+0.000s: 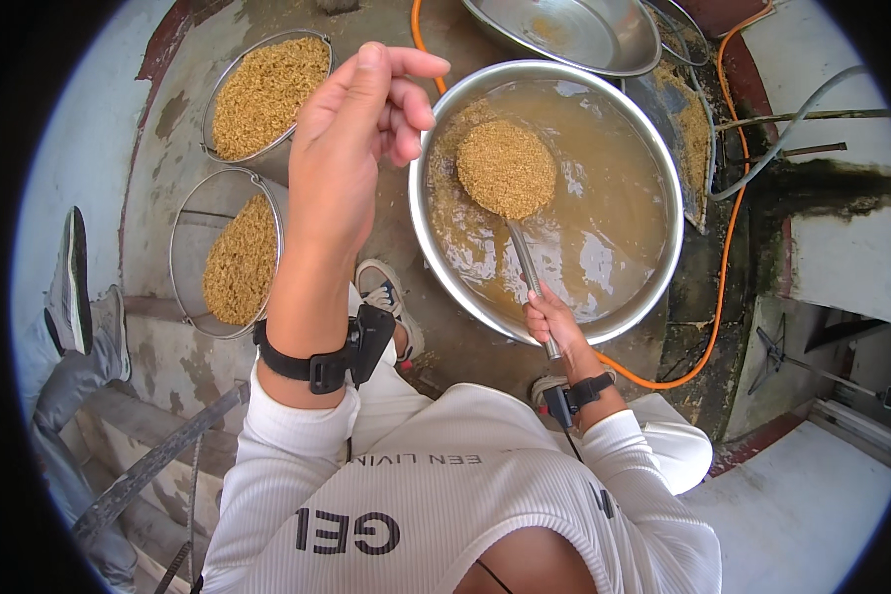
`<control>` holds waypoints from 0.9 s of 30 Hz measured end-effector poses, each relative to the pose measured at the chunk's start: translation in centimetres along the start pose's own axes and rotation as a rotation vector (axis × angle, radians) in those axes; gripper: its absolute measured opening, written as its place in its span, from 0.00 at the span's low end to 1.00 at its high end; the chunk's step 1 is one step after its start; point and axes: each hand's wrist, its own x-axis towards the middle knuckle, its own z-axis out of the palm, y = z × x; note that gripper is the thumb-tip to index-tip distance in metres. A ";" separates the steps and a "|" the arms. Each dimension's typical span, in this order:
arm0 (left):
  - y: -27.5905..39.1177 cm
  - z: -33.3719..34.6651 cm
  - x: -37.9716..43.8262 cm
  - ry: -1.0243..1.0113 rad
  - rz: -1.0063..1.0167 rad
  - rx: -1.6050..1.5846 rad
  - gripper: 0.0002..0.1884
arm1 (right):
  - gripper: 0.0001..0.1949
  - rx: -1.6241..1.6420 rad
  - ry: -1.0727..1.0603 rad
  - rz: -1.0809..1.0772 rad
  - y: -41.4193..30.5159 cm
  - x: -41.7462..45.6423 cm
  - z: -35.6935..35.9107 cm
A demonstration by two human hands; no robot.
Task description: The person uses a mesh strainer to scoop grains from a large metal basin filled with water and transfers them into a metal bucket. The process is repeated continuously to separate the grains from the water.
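Note:
My right hand (551, 315) grips the metal handle (523, 256) of a round skimmer. The skimmer's bowl is heaped with wet golden grain (506, 169), which looks like unhusked rice or a similar cereal. It sits over the left half of a wide steel basin (668, 260) of cloudy brown water (609, 193). More grain shows in the water along the basin's left side. My left hand (371, 111) is raised left of the basin's rim, holding nothing, its fingers loosely bent and apart.
Two metal buckets of grain, an upper one (271, 96) and a lower one (241, 260), stand at left. Another steel basin (564, 33) lies beyond the large one. An orange hose (724, 297) curves around the right. Another person's shoe (78, 282) shows at far left, near a metal rail (160, 464).

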 end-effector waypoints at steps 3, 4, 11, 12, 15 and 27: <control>0.3 -0.3 -0.1 -0.039 -0.012 0.012 0.24 | 0.17 -0.013 -0.046 -0.065 -0.5 -2.0 0.3; 0.3 -0.4 -0.1 -0.037 -0.013 0.006 0.24 | 0.18 -0.020 -0.016 -0.068 -0.7 -2.7 0.4; 0.2 -0.1 -0.2 0.004 0.027 -0.069 0.18 | 0.21 -0.077 0.053 -0.109 -1.9 -6.8 0.8; 0.3 0.0 -0.2 0.015 0.025 -0.075 0.17 | 0.22 -0.089 0.052 -0.116 -2.1 -7.2 0.9; 0.6 0.2 -0.4 0.015 0.030 -0.071 0.12 | 0.22 -0.098 0.065 -0.143 -2.4 -8.2 1.7; 0.6 2.1 -1.5 -0.067 0.099 -0.109 0.07 | 0.25 -0.233 0.026 -0.179 -4.9 -9.6 7.2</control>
